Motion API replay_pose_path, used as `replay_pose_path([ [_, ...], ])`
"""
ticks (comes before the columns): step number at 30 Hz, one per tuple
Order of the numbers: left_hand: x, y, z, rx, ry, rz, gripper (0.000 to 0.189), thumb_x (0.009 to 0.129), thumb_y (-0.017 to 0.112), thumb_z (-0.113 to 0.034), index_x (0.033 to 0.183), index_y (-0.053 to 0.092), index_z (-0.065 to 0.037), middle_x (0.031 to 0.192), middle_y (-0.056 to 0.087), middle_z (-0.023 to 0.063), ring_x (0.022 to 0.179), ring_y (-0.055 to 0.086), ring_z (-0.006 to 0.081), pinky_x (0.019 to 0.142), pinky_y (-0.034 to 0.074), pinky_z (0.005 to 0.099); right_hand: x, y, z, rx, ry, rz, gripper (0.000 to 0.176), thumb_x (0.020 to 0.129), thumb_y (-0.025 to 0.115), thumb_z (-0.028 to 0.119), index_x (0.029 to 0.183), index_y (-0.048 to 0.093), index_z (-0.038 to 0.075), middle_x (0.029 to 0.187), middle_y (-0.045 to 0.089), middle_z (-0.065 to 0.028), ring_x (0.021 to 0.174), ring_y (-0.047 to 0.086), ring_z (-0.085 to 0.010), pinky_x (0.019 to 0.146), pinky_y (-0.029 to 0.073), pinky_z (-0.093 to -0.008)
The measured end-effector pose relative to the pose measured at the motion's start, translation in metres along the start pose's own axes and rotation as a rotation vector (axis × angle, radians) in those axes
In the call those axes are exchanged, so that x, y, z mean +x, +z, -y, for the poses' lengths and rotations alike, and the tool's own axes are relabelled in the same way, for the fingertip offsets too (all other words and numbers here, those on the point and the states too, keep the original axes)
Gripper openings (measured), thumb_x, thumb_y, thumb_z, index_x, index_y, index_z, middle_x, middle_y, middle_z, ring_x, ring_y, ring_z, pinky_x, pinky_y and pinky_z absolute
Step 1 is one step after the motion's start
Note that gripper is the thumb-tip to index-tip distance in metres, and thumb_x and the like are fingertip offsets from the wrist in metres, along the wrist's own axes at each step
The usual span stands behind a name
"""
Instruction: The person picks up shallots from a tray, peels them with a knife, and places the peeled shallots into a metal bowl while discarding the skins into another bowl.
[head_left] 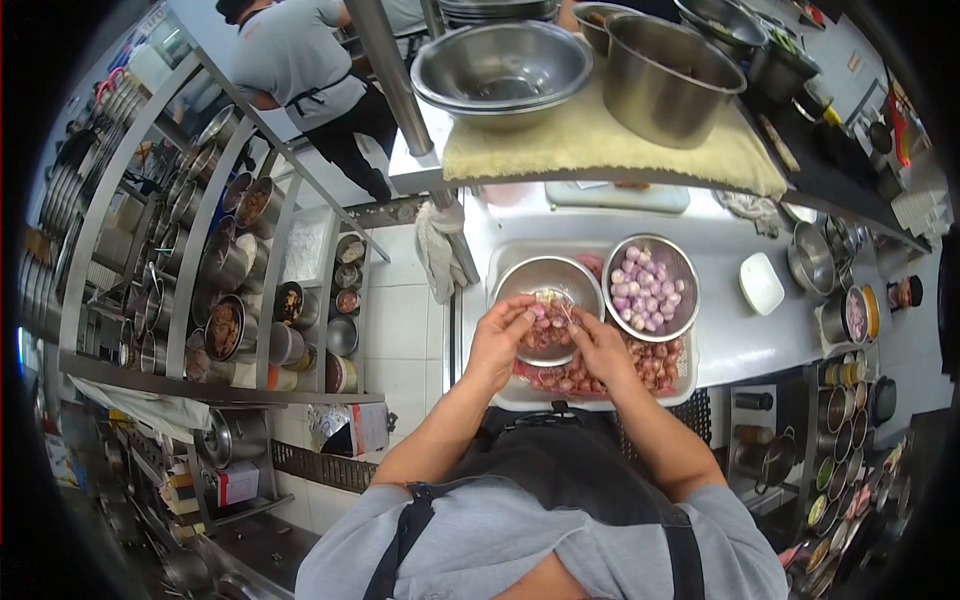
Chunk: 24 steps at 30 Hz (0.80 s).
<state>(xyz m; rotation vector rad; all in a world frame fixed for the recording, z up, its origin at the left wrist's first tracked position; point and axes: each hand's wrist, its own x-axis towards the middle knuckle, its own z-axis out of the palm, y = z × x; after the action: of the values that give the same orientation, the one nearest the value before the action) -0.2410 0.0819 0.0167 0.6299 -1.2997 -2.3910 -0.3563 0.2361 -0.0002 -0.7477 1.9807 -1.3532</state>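
My left hand [500, 337] is closed, its fingertips pinching a small shallot [540, 313] above a metal bowl [520, 273]. Close beside it, my right hand [602, 350] is also closed, thumb and finger pressed together by the shallot. Something thin and pale shows at its fingertips, too small to make out. Loose reddish skins [545, 345] lie in the bowl under my hands. To the right, a second metal bowl [694, 305] holds many peeled purple-white shallots [645, 285]. Unpeeled shallots [655, 368] fill the pale plastic tray [690, 385] beneath both bowls.
A white dish [762, 284] stands right on the steel counter [725, 350]. Overhead, a shelf with a yellow cloth [560, 150] bears a wide basin [500, 70] and a deep pot [665, 90]. A rack of pots [225, 325] stands left. A co-worker [300, 60] stands beyond.
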Motion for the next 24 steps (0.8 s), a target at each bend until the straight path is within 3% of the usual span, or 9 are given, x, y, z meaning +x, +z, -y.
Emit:
replay_pose_path([
  [2,0.000,0.002,-0.002,-0.011,-0.030,-0.028,0.030,0.090,0.061,-0.004,0.120,0.053,-0.002,0.108,0.063,0.0077,0.090,0.061,0.0133,0.068,0.044,0.0242,-0.003,0.000,0.007,-0.030,-0.042,-0.015,0.048,0.095,0.052,0.013,0.141,0.040,0.003,0.080,0.065,-0.0062,0.049,0.056,-0.0114,0.045,0.046,-0.0266],
  [7,0.002,-0.003,-0.002,-0.012,-0.015,-0.021,0.033,0.090,0.062,-0.004,0.121,0.052,-0.001,0.105,0.063,0.0061,0.083,0.058,0.0109,0.067,0.043,0.0236,-0.008,-0.002,0.023,0.037,-0.029,-0.008,0.047,0.095,0.051,0.014,0.140,0.043,0.006,0.080,0.066,-0.0074,0.049,0.056,-0.0110,0.049,0.047,-0.0267],
  [11,0.001,-0.002,-0.012,-0.055,-0.029,0.024,0.030,0.090,0.062,-0.005,0.118,0.054,0.001,0.105,0.062,0.0084,0.086,0.059,0.0091,0.070,0.047,0.0216,-0.009,-0.002,0.024,0.311,-0.027,0.061,0.044,0.098,0.050,0.016,0.138,0.044,0.000,0.084,0.067,-0.0051,0.050,0.056,-0.0087,0.044,0.045,-0.0224],
  [15,-0.006,0.003,-0.025,-0.071,0.014,0.053,0.034,0.090,0.061,-0.006,0.122,0.051,0.002,0.105,0.062,0.0074,0.083,0.055,0.0104,0.070,0.045,0.0241,-0.026,-0.004,0.060,0.360,-0.024,0.103,0.043,0.098,0.048,0.016,0.137,0.044,-0.002,0.086,0.067,-0.0056,0.050,0.055,-0.0077,0.044,0.044,-0.0211],
  [17,-0.008,0.002,-0.029,-0.063,0.038,0.143,0.035,0.090,0.060,-0.004,0.123,0.052,0.002,0.106,0.062,0.0079,0.082,0.054,0.0107,0.072,0.044,0.0239,-0.031,-0.004,0.067,0.367,0.009,0.122,0.043,0.099,0.048,0.016,0.137,0.044,-0.002,0.086,0.067,-0.0056,0.050,0.055,-0.0075,0.044,0.045,-0.0212],
  [24,-0.012,0.000,-0.031,-0.071,0.026,0.163,0.034,0.091,0.059,-0.003,0.124,0.054,0.003,0.101,0.064,0.0077,0.077,0.053,0.0103,0.072,0.044,0.0238,-0.033,-0.003,0.074,0.247,-0.028,0.171,0.043,0.099,0.048,0.017,0.139,0.043,0.002,0.089,0.067,-0.0047,0.053,0.056,-0.0067,0.045,0.045,-0.0209],
])
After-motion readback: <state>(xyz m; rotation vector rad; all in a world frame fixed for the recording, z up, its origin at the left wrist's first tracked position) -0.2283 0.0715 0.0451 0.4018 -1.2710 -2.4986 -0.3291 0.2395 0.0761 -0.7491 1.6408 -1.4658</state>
